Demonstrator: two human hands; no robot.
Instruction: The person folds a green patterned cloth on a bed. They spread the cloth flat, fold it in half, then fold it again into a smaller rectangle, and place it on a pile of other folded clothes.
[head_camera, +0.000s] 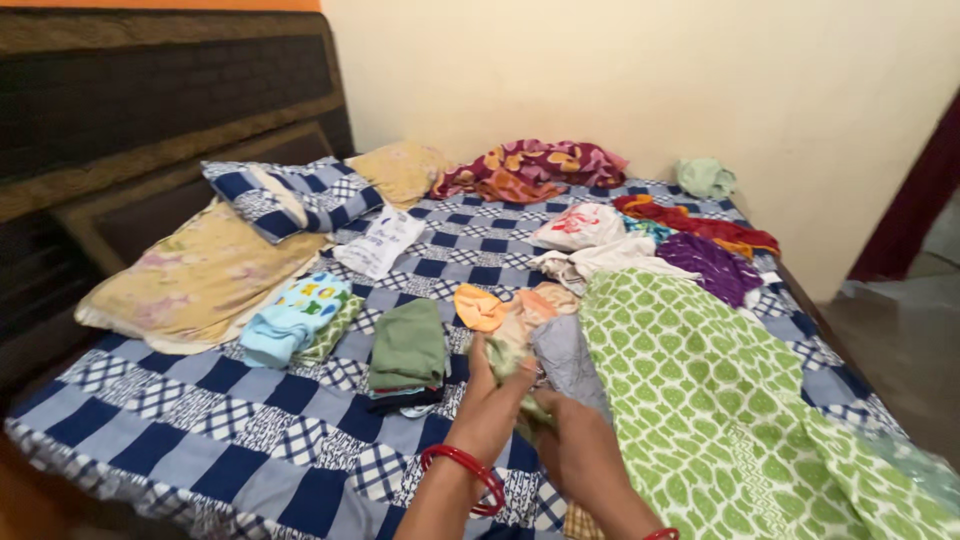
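Note:
My left hand (487, 392), with a red bangle at the wrist, pinches a small pale green and cream garment (513, 352) on the bed. My right hand (572, 430) grips the lower end of the same garment. A grey cloth (565, 358) lies just beyond my right hand, and an orange piece (478, 306) lies beyond the garment. A large green and white patterned cloth (700, 400) spreads over the bed to the right of my hands. A folded stack topped by a dark green garment (408, 345) sits to the left of my hands.
The bed has a blue and white checked sheet (200, 420). A light blue folded stack (293, 318), pillows (190, 275), a white bag (380, 242), and loose clothes in purple (710, 265), red (700, 225) and maroon (535, 168) lie on it. A dark headboard (120, 120) stands left.

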